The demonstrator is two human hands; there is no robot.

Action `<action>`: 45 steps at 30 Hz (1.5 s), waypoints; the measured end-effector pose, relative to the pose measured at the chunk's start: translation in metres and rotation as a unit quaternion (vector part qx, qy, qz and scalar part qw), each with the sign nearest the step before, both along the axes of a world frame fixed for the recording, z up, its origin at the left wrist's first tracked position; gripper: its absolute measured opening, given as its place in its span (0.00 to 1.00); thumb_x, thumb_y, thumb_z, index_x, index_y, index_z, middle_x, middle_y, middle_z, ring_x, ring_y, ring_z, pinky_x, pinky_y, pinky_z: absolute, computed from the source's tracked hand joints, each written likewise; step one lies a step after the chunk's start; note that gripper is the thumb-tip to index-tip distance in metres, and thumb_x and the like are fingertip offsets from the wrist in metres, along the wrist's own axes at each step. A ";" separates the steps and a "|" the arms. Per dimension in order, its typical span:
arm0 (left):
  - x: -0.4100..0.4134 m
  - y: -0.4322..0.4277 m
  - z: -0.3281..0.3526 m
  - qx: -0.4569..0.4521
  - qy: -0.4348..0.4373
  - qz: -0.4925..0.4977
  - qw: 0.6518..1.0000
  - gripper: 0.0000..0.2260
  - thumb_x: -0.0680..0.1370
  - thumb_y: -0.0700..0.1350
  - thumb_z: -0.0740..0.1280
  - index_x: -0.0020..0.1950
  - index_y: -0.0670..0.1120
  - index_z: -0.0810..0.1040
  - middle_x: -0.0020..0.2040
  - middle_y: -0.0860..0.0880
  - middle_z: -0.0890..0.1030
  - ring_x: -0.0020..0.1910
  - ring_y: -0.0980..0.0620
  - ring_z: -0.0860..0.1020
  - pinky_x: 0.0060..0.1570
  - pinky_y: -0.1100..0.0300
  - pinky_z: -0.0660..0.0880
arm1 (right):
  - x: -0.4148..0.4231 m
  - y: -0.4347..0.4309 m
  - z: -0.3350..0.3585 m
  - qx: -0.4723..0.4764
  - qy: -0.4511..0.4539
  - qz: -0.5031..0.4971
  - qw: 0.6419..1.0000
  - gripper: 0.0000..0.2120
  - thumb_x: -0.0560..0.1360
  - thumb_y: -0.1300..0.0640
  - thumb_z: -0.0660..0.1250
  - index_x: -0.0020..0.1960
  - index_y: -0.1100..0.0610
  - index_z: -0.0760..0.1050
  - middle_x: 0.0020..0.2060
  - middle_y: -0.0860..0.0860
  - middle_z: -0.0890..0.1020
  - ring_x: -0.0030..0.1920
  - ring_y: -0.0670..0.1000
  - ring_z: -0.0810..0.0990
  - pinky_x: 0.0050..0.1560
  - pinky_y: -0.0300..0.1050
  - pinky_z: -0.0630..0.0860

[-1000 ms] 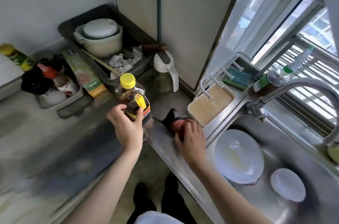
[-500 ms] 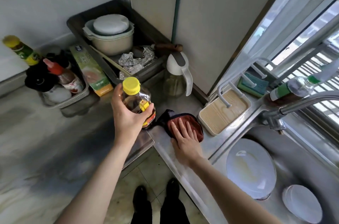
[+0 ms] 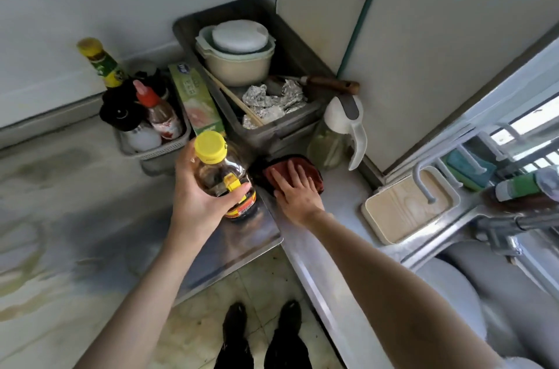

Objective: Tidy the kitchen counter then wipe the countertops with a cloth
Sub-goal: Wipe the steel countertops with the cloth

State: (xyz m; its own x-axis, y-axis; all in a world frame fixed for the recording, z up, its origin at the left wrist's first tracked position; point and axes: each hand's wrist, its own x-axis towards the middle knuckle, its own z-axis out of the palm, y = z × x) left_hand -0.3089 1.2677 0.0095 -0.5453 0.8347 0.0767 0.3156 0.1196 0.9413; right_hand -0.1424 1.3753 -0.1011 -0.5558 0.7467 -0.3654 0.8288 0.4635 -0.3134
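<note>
Steel counter (image 3: 341, 199): corner strip by the sink is being wiped; the surface looks shiny.
Red cloth (image 3: 316, 178): lies flat on the steel under the R hand, just beside the base of the glass oil jug (image 3: 328, 145).
R hand (image 3: 298, 190): fingers straight and spread, pressing the cloth down, no gripping.
L hand (image 3: 199, 199): fingers + thumb wrapped round the shoulder of the yellow-cap oil bottle (image 3: 225, 175). Bottle is tilted, over the front part of the counter; cannot tell if its base touches the steel.
Risk, jug: if the cloth is pushed more to the corner it can hit the jug base and tip it. The jug is tall w/ a heavy-looking lid, so prob. not stable.
Risk, bottle: one-hand hold high on a smooth bottle. If it is oily it may slip, and it is near the counter edge, w/ the floor below.
Risk, wipe: area under the bottle may stay unwiped if it is put down too early.
Diff vs 0.5 s ago: cloth + R hand went deeper to the corner, now close to the jug. Same hand holds the bottle.
Diff vs 1 s ago: cloth was bunched, now spread flat.
</note>
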 end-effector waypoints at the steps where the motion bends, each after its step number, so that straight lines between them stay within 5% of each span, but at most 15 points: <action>1: -0.001 -0.002 -0.001 0.003 -0.004 -0.004 1.000 0.44 0.58 0.56 0.77 0.69 0.51 0.61 0.65 0.48 0.70 0.65 0.52 0.71 0.68 0.53 0.66 | -0.003 0.009 0.001 -0.006 -0.008 -0.029 1.000 0.25 0.81 0.44 0.46 0.75 0.39 0.41 0.76 0.53 0.40 0.76 0.58 0.40 0.73 0.55 0.40; 4: -0.005 -0.011 -0.002 0.000 -0.020 -0.003 1.000 0.43 0.58 0.52 0.79 0.68 0.49 0.63 0.63 0.47 0.72 0.62 0.52 0.73 0.65 0.57 0.69 | -0.014 0.008 0.001 0.009 -0.001 -0.056 0.998 0.26 0.80 0.42 0.49 0.75 0.40 0.44 0.77 0.53 0.43 0.75 0.59 0.40 0.73 0.57 0.39; 10: -0.009 -0.019 -0.001 -0.008 -0.036 0.003 0.999 0.42 0.56 0.57 0.77 0.66 0.52 0.64 0.62 0.47 0.73 0.61 0.51 0.74 0.65 0.48 0.69 | 0.004 -0.038 0.001 0.021 0.007 0.087 0.996 0.24 0.80 0.43 0.48 0.74 0.38 0.44 0.77 0.47 0.47 0.76 0.54 0.41 0.73 0.54 0.39; 16: -0.002 -0.015 0.003 -0.006 -0.045 -0.021 0.999 0.41 0.56 0.56 0.78 0.66 0.51 0.65 0.62 0.47 0.73 0.61 0.51 0.74 0.64 0.49 0.71 | 0.016 0.002 0.008 -0.008 0.004 -0.096 0.995 0.24 0.81 0.46 0.49 0.75 0.41 0.48 0.77 0.49 0.48 0.76 0.56 0.43 0.75 0.54 0.42; 22: 0.024 0.006 0.002 0.025 -0.032 -0.073 0.997 0.40 0.59 0.54 0.78 0.66 0.50 0.64 0.63 0.46 0.71 0.64 0.47 0.72 0.64 0.45 0.69 | 0.055 -0.067 0.009 0.004 0.015 -0.010 1.000 0.23 0.81 0.46 0.47 0.75 0.40 0.46 0.76 0.46 0.46 0.76 0.55 0.41 0.73 0.54 0.39; 28: 0.059 0.048 -0.002 0.031 -0.002 -0.073 0.997 0.43 0.60 0.48 0.80 0.70 0.44 0.61 0.67 0.46 0.66 0.68 0.49 0.66 0.69 0.56 0.63 | 0.084 -0.108 0.012 0.000 0.024 -0.220 0.975 0.24 0.81 0.46 0.46 0.75 0.40 0.43 0.76 0.46 0.42 0.76 0.56 0.40 0.72 0.49 0.37; 32: 0.076 0.061 -0.015 0.040 0.022 -0.046 0.998 0.43 0.61 0.44 0.80 0.69 0.40 0.61 0.67 0.43 0.66 0.67 0.47 0.65 0.67 0.64 0.60 | 0.083 -0.131 0.015 -0.011 0.007 -0.198 0.980 0.25 0.81 0.46 0.48 0.75 0.40 0.43 0.76 0.48 0.44 0.76 0.56 0.40 0.73 0.53 0.42; 37: 0.086 0.067 -0.020 0.035 0.047 -0.106 0.993 0.43 0.62 0.45 0.79 0.71 0.41 0.60 0.68 0.42 0.65 0.68 0.50 0.64 0.68 0.64 0.61 | 0.115 -0.131 0.013 -0.005 -0.005 -0.113 0.994 0.27 0.74 0.41 0.38 0.74 0.36 0.44 0.75 0.44 0.43 0.73 0.52 0.36 0.71 0.49 0.39; 43: 0.103 0.083 -0.014 0.027 0.048 -0.098 0.994 0.44 0.62 0.45 0.79 0.72 0.41 0.60 0.70 0.36 0.60 0.70 0.44 0.58 0.61 0.81 0.51 | 0.108 -0.122 0.007 -0.006 0.000 -0.258 0.966 0.23 0.81 0.45 0.46 0.73 0.35 0.42 0.76 0.45 0.44 0.76 0.55 0.41 0.74 0.54 0.42; 45: 0.109 0.088 -0.011 0.014 0.036 -0.100 0.994 0.45 0.63 0.45 0.79 0.73 0.43 0.58 0.71 0.34 0.56 0.72 0.40 0.53 0.62 0.78 0.50 | 0.098 -0.125 0.007 -0.008 0.008 -0.283 0.959 0.24 0.80 0.44 0.46 0.74 0.36 0.42 0.76 0.46 0.44 0.76 0.56 0.40 0.74 0.56 0.42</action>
